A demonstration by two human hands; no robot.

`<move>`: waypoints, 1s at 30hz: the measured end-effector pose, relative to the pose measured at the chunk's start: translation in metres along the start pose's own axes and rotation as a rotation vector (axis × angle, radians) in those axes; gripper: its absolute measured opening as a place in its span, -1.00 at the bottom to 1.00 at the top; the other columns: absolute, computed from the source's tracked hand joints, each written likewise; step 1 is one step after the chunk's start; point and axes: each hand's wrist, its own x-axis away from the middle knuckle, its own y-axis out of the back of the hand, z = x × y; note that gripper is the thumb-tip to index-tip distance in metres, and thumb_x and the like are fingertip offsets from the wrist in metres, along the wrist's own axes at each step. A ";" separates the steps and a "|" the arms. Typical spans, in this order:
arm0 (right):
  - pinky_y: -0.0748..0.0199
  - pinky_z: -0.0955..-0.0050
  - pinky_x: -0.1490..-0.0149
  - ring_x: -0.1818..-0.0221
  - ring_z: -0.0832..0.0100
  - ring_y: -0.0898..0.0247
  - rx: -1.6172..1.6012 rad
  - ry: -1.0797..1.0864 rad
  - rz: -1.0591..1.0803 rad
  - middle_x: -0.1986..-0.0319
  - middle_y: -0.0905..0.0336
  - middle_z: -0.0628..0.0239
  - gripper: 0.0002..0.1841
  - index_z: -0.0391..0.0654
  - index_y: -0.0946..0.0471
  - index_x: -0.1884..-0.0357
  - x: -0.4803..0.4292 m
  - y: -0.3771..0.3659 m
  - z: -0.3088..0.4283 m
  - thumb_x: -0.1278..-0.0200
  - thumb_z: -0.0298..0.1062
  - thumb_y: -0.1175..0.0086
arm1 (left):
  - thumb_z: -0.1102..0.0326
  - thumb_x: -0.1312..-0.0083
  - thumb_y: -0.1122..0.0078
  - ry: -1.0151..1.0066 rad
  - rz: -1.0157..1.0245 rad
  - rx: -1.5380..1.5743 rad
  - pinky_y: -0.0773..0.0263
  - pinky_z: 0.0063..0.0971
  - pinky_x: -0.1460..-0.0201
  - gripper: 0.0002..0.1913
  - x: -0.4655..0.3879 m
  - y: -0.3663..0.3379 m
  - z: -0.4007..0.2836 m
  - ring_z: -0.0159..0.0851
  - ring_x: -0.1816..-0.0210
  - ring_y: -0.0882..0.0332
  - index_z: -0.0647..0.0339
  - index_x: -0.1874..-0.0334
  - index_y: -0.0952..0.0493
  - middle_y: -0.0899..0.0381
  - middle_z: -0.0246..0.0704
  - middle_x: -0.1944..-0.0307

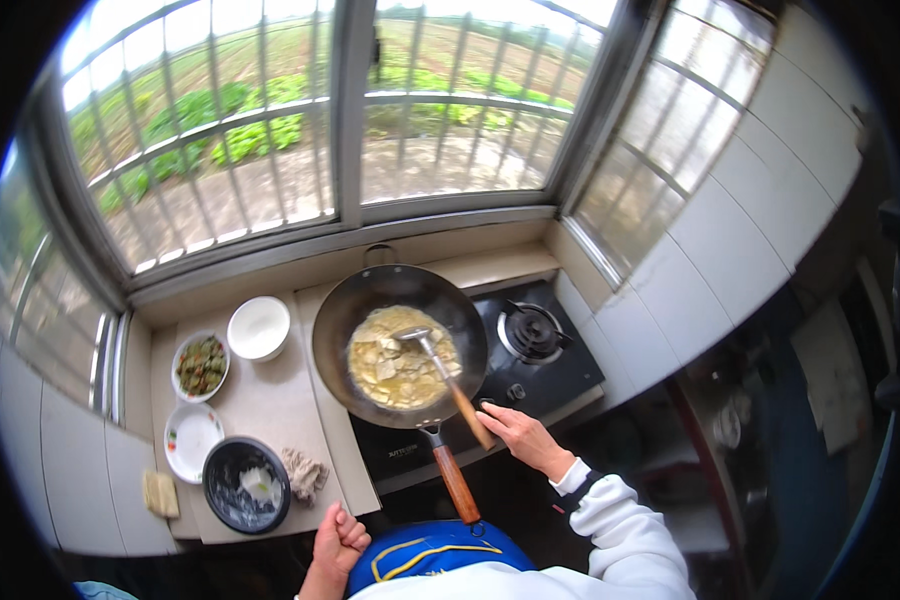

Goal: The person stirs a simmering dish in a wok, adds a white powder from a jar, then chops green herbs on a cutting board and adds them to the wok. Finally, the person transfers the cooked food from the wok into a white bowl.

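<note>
Pale, flat slices in yellowish liquid, food, fill the bottom of a dark wok on the left burner. A metal ladle with a wooden handle leans across the wok's rim, its head in the food. My right hand is beside the ladle's handle, fingertips by the front of the gas stove, near a dark control knob. Whether those fingers grip the knob or touch the handle is unclear. Low by the counter's edge, my left hand is loosely curled with nothing visible in it. The wok's wooden handle points toward me.
Left on the counter are a white bowl, a bowl of chopped vegetables, a patterned white dish, a black bowl with white residue and a crumpled cloth. A second burner is right of the wok. Barred windows stand behind.
</note>
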 end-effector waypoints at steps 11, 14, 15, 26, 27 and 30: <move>-0.57 0.23 -0.20 -0.13 0.10 -0.58 -0.070 -0.432 -0.027 -0.09 -0.63 0.15 -0.63 -0.14 -0.64 -0.08 0.144 0.065 0.080 -0.19 -0.55 -0.23 | 0.06 -0.61 0.00 0.273 0.030 -0.210 0.07 -0.52 0.60 -0.49 -0.017 -0.024 0.066 -0.48 0.69 0.11 -0.06 0.61 -0.22 0.05 -0.58 0.74; -0.56 0.21 -0.20 -0.10 0.05 -0.59 -0.208 -0.506 -0.099 -0.05 -0.66 0.09 -0.65 -0.22 -0.65 -0.04 0.163 0.056 0.091 -0.18 -0.64 -0.15 | 0.07 -0.61 0.01 0.138 0.005 -0.203 0.08 -0.53 0.61 -0.52 0.010 -0.021 0.083 -0.50 0.69 0.08 -0.05 0.58 -0.21 0.04 -0.61 0.72; -0.57 0.22 -0.18 -0.09 0.04 -0.59 -0.232 -0.498 -0.128 -0.04 -0.66 0.06 -0.65 -0.26 -0.65 -0.02 0.168 0.054 0.096 -0.18 -0.68 -0.12 | 0.07 -0.62 0.00 0.100 -0.050 -0.184 0.08 -0.55 0.60 -0.57 0.021 -0.016 0.087 -0.51 0.69 0.09 -0.04 0.51 -0.28 0.03 -0.63 0.71; -0.41 0.44 0.34 0.41 0.30 -0.47 -0.622 -0.163 -0.377 0.47 -0.52 0.26 -0.94 -0.24 -0.65 0.24 0.117 0.104 0.170 -0.29 -0.60 -0.21 | 0.17 -0.64 0.05 -0.393 -0.318 0.119 -0.18 -0.57 0.46 -0.80 0.143 0.059 0.056 -0.51 0.53 -0.13 0.08 0.09 -0.49 -0.26 -0.59 0.49; -0.38 0.46 0.37 0.45 0.34 -0.43 -0.586 -0.077 -0.390 0.50 -0.51 0.35 -0.94 -0.17 -0.67 0.31 0.108 0.117 0.179 -0.24 -0.44 -0.33 | 0.19 -0.63 0.02 -0.436 -0.287 0.055 -0.21 -0.58 0.42 -0.82 0.155 0.050 0.056 -0.51 0.51 -0.16 0.12 0.04 -0.51 -0.26 -0.58 0.49; -0.37 0.44 0.43 0.53 0.37 -0.38 -0.609 0.168 -0.376 0.56 -0.45 0.43 -0.77 -0.05 -0.69 0.39 0.091 0.164 0.202 -0.26 -0.12 -0.40 | 0.26 -0.62 -0.01 -0.730 -0.151 -0.383 -0.26 -0.61 0.38 -0.79 0.186 -0.007 0.060 -0.52 0.46 -0.26 0.22 0.05 -0.58 -0.35 -0.54 0.45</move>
